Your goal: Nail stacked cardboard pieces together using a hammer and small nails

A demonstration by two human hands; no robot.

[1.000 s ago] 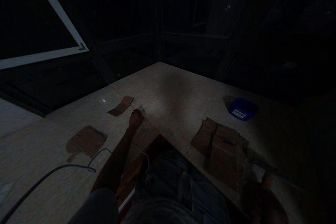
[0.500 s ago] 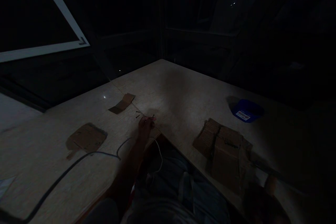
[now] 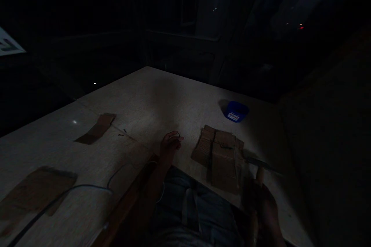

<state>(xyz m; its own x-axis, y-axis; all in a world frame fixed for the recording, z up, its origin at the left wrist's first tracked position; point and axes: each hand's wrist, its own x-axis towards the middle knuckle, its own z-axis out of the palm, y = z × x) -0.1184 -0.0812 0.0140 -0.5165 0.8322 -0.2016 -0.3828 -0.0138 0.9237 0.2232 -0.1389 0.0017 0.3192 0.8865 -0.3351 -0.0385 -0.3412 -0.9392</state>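
Near the middle of the table, my left hand point(image 3: 169, 146) pinches a small dark nail point(image 3: 179, 135) between its fingertips. At the lower right, my right hand point(image 3: 266, 204) is wrapped round the wooden handle of a hammer point(image 3: 260, 176). Its long, thin metal head lies just right of the folded cardboard point(image 3: 224, 158); whether it touches the cardboard I cannot tell in the dim light. A couple of loose nails point(image 3: 121, 134) lie on the table left of my left hand.
A blue plastic tub point(image 3: 237, 112) with a white label stands at the back right. A bent cardboard strip point(image 3: 97, 129) and another cardboard piece point(image 3: 37, 187) lie on the left. A cable point(image 3: 81, 186) runs across the pale tabletop point(image 3: 127, 92). Dark windows are behind.
My view has swung right. My left hand has moved right, away from the loose nails, carrying a nail. My right hand with the hammer has come further into view.
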